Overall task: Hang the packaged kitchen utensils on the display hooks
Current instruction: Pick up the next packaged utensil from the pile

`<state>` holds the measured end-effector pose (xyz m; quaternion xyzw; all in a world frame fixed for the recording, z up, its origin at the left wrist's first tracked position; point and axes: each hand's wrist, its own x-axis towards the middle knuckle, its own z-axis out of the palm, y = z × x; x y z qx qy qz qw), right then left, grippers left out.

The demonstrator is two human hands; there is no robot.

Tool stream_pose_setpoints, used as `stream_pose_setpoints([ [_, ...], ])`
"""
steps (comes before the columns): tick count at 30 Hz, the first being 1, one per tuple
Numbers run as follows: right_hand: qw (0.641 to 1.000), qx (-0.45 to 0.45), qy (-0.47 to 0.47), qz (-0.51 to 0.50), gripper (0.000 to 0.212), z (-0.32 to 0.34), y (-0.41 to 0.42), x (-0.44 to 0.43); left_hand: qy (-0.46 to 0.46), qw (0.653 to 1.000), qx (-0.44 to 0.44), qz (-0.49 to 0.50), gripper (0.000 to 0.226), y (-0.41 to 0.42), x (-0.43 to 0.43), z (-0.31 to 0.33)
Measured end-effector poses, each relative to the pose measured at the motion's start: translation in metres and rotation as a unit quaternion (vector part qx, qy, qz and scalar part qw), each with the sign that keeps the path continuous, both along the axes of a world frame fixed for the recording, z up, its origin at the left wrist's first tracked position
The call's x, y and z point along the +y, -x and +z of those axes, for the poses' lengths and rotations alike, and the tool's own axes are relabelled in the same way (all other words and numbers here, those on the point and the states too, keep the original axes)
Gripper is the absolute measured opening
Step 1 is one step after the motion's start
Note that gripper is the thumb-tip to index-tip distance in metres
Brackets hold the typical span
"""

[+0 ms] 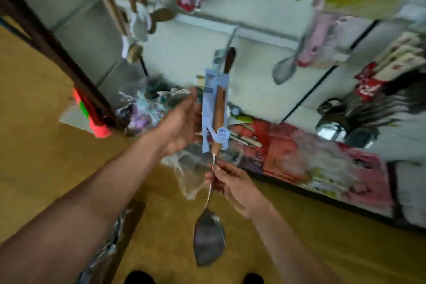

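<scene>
While the right hand (232, 182) is pinching the spatula (215, 120), the flat left hand (182, 122) is steadying it for hanging at twelve o'clock.

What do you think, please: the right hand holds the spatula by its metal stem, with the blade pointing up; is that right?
Not quite: the head view shows the right hand holding the spatula by its metal stem, with the blade hanging down.

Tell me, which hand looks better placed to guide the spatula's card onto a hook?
Probably the left hand: it is open beside the blue card at the top of the spatula. The right hand pinches the metal shaft lower down.
</scene>
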<state>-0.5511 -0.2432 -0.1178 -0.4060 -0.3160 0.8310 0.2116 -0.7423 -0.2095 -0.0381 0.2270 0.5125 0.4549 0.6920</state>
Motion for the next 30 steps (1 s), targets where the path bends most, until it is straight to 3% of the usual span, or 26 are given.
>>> stream_pose_setpoints([
  [2,0.994,0.043,0.098,-0.031,0.024,0.004,-0.067,0.006,0.016,0.997,-0.048,-0.062,0.087,-0.061,0.017,-0.007],
  [4,0.974,0.116,0.178,-0.071,0.023,0.000,-0.128,0.009,0.021,0.993,-0.043,-0.109,0.095,-0.124,0.029,-0.013],
  [8,0.925,0.269,0.244,-0.110,0.035,-0.014,-0.220,0.006,0.001,0.983,0.050,-0.175,0.079,-0.238,0.046,-0.005],
  [10,0.935,0.234,0.234,-0.127,0.029,-0.013,-0.255,0.009,0.010,0.982,0.072,-0.177,0.069,-0.280,0.057,-0.006],
  [12,0.962,0.119,0.184,-0.164,0.012,-0.007,-0.280,0.019,0.010,0.981,0.085,-0.172,0.056,-0.309,0.068,-0.006],
  [14,0.977,-0.055,0.046,-0.199,0.013,-0.001,-0.299,0.030,0.004,0.988,0.084,-0.129,0.038,-0.330,0.078,-0.005],
  [16,0.953,-0.153,-0.092,-0.246,0.014,-0.002,-0.312,0.043,-0.016,0.994,0.084,-0.072,0.025,-0.345,0.087,-0.004],
  [18,0.938,-0.149,-0.149,-0.276,0.017,-0.002,-0.324,0.055,-0.040,0.994,0.092,-0.034,0.022,-0.358,0.096,-0.006],
  [22,0.931,-0.134,-0.153,-0.303,0.024,-0.010,-0.346,0.067,-0.059,0.994,0.090,-0.017,0.027,-0.381,0.109,-0.013],
  [25,0.927,-0.132,-0.143,-0.320,0.025,-0.018,-0.355,0.063,-0.086,0.992,0.072,-0.059,0.031,-0.399,0.115,-0.016],
  [30,0.917,-0.102,-0.103,-0.372,0.018,-0.042,-0.376,0.071,-0.122,0.976,0.123,-0.134,0.029,-0.442,0.128,-0.021],
])
